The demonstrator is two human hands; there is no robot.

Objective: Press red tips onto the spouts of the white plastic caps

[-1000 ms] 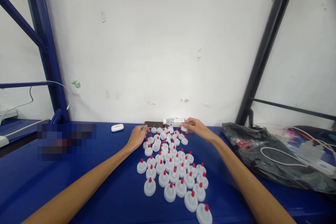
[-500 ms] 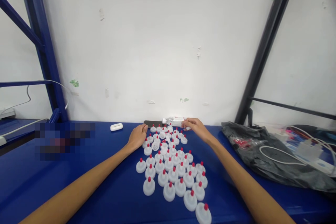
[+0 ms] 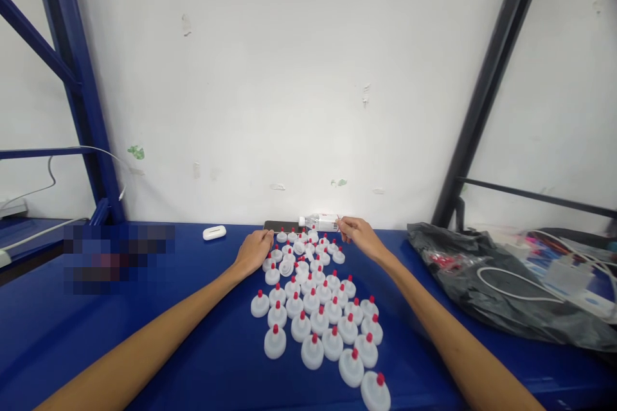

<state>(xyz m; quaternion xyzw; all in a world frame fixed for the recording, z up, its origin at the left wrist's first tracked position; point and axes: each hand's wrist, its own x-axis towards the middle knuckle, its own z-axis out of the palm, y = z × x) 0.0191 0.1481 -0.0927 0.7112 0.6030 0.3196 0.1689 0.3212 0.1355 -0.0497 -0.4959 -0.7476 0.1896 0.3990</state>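
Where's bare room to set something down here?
Blue table shows bare between the white oval object and left arm, and between the red-tipped caps and right arm. Crowded: the middle, under caps; far right, under the dark bag.

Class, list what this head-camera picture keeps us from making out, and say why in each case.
Head view throughout:
Right hand: its curled fingers hide whether it holds anything.
Left hand: its back hides what, if anything, its fingertips touch.
Bottle: print too small to read.
Pixelated patch: blocks mask what lies there.
Grey bag: cut off by the right edge.
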